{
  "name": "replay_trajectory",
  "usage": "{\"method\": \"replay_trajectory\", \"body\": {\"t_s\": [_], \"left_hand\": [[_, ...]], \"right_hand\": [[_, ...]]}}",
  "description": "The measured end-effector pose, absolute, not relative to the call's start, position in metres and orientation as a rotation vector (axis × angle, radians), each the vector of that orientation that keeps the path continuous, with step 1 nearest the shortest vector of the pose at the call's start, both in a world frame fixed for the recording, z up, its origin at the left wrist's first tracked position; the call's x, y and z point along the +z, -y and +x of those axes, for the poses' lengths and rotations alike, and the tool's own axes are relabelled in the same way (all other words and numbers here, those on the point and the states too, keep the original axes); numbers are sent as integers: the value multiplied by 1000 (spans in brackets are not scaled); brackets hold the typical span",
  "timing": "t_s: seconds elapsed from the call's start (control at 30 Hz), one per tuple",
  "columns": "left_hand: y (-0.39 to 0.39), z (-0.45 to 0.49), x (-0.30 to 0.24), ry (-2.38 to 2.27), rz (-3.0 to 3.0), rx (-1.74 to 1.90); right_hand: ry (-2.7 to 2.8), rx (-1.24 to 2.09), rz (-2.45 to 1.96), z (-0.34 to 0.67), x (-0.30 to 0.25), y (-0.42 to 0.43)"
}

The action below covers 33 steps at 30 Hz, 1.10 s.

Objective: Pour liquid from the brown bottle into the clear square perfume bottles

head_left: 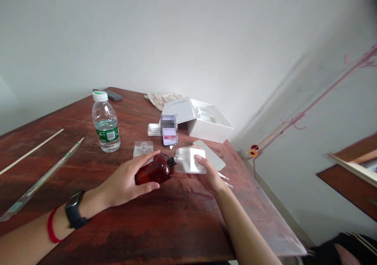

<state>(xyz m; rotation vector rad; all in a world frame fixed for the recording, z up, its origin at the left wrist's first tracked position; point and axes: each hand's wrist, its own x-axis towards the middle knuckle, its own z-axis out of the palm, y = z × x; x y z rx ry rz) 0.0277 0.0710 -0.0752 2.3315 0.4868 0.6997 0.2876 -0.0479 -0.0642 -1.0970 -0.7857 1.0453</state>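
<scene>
My left hand is wrapped round a reddish-brown bottle, which lies tilted with its black neck pointing right. That neck meets the mouth of a clear, square-sided bottle, also held on its side. My right hand grips the clear bottle near its base, with the thumb on the upper face. Whether any liquid passes between the two necks cannot be made out. Just behind the brown bottle lies a clear square piece with a round knob. Under and beyond my right hand are a pale flat card and thin white sticks.
A water bottle with a white cap stands at left, near a wooden stick and wrapped chopsticks. Behind my hands are a phone, an open white box and a cloth. A pink rack leans at right.
</scene>
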Motion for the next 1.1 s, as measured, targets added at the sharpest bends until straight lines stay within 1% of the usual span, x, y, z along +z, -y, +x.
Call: {"method": "replay_trajectory", "body": {"t_s": [0.73, 1.1], "left_hand": [[-69, 29, -76, -451, 2295, 718], [-68, 29, -73, -452, 2275, 725]], "right_hand": [[897, 963, -1091, 290, -63, 50], [912, 918, -1162, 291, -61, 52]]}}
